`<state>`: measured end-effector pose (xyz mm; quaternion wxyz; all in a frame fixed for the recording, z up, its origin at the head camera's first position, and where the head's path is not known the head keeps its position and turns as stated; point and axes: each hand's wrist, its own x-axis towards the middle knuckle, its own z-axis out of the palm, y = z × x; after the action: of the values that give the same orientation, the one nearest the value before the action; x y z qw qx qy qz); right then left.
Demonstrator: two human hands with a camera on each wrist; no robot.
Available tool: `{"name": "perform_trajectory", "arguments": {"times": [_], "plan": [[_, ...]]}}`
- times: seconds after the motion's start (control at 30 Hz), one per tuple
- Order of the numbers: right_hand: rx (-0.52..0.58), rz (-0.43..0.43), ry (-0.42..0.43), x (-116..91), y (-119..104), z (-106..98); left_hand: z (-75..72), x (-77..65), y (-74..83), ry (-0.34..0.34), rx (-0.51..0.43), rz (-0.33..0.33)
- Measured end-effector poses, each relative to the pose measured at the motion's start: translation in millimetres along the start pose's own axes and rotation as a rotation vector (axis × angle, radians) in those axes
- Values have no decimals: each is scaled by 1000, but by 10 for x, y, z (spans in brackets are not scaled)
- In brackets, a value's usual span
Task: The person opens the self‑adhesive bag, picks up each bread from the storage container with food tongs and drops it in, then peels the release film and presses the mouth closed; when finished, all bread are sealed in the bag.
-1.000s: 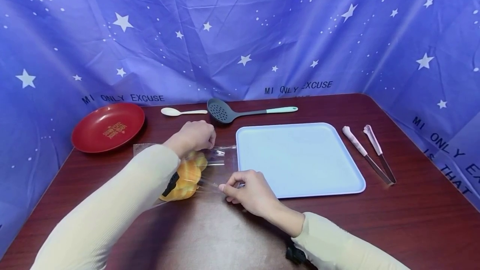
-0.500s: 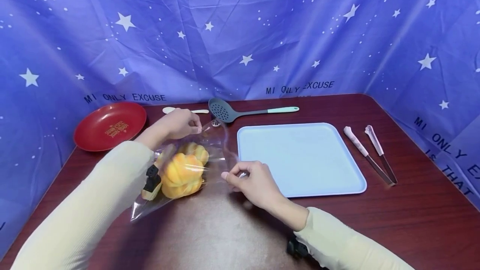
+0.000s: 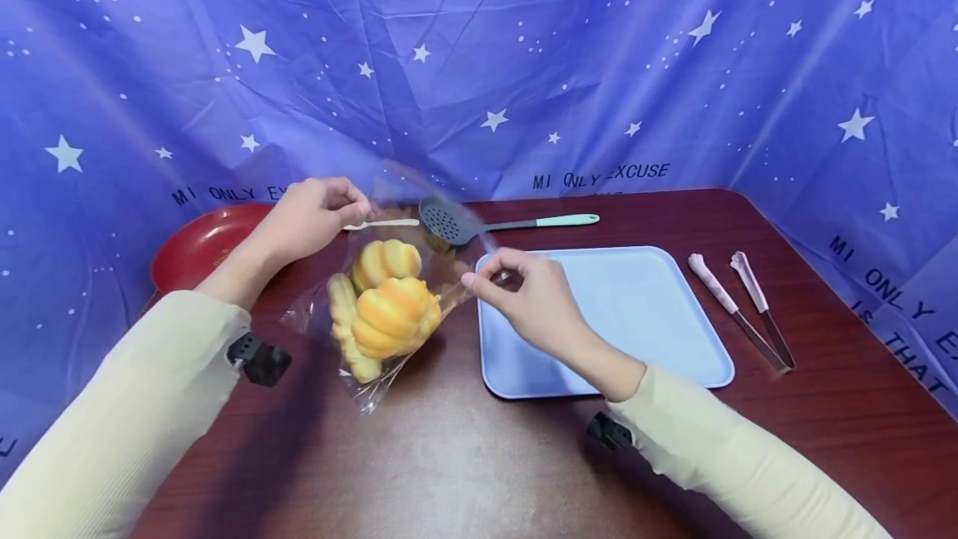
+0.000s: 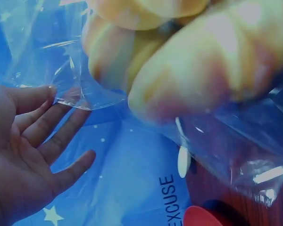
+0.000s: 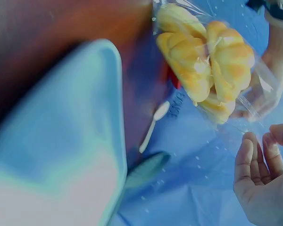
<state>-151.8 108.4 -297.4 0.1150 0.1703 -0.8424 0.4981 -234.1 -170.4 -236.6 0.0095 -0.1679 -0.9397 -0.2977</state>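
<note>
Between the two hands hangs a clear plastic bag (image 3: 370, 396) with several yellow-brown bread rolls (image 3: 395, 318) inside, also large in the left wrist view as rolls (image 4: 193, 70). My left hand (image 3: 318, 210) pinches the bag's upper left edge between thumb and fingertips; the left wrist view shows that hand (image 4: 42, 136) with its little finger held apart. On the other side, my right hand (image 3: 531, 298) pinches the upper right edge, thumb against the fingers. The bag's lower corner dangles over the table, rolls gathered low in it.
A pale blue tray (image 3: 644, 323) lies right of the bag, partly behind the right forearm. Pink-handled tongs (image 3: 741, 306) are farther right. At the back are a slotted ladle (image 3: 449, 223), a white spoon (image 3: 392, 223) and a red plate (image 3: 195, 248), partly covered by the left arm.
The bag of rolls has risen from the table and tipped to hang down. My left hand has moved up and left with its edge, and my right hand has lifted too.
</note>
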Motion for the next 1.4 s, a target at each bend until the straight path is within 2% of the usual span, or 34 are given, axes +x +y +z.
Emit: {"name": "perform_trajectory", "arguments": {"times": [0.17, 0.37, 0.5, 0.67, 0.8, 0.93, 1.13, 1.2, 1.27, 1.4], "plan": [[-45, -45, 42, 162, -85, -124, -75, -140, 45, 101, -91, -15], [-104, -150, 86, 326, -177, -221, -97, -251, 58, 254, -168, 13], [-120, -187, 107, 435, -208, -245, -38, -329, 66, 335, -276, 29], [-114, -179, 118, 568, -219, -280, 87, -410, 43, 460, -423, 6], [-112, -188, 153, 663, -222, -326, 165, -465, 26, 559, -546, 46], [-112, -244, 182, 705, -239, -357, 224, -517, 32, 575, -576, 85], [-218, -271, 27, 678, -206, -332, 325, -590, 15, 438, -322, 20], [-251, -270, 6, 664, -186, -312, 355, -610, 2, 438, -284, -18], [-254, -286, 32, 660, -168, -288, 381, -621, -9, 479, -333, -49], [-218, -321, 84, 671, -161, -249, 423, -637, -44, 572, -508, -74]]}}
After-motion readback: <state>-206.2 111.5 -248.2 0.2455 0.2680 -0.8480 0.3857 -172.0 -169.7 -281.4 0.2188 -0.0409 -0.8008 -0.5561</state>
